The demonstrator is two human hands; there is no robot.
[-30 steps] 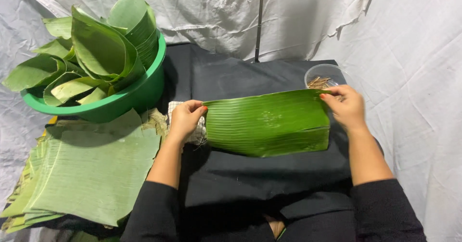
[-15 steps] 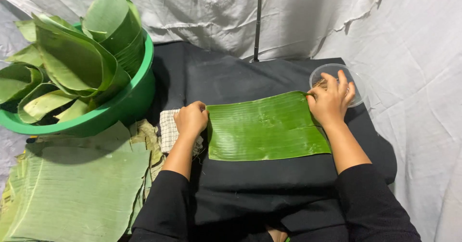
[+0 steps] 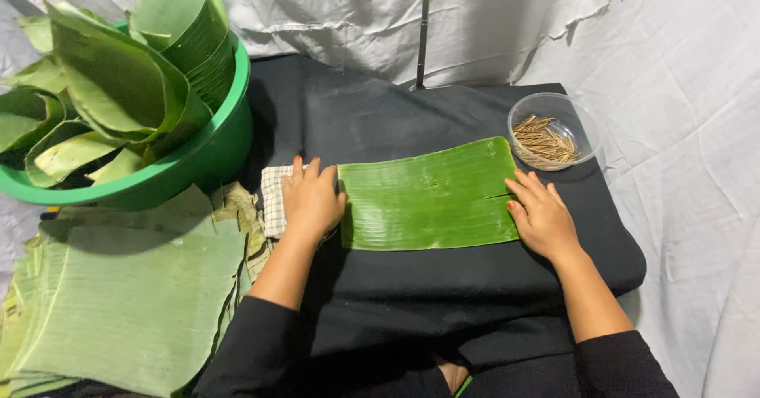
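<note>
White sheets behind a black-draped tabletop (image 3: 380,113). I see left hand (image 3: 311,200) and right hand (image 3: 542,217) flat, fingers spread, smoothing the leaf (image 3: 427,196). Next calls for folding, I judge.
</note>
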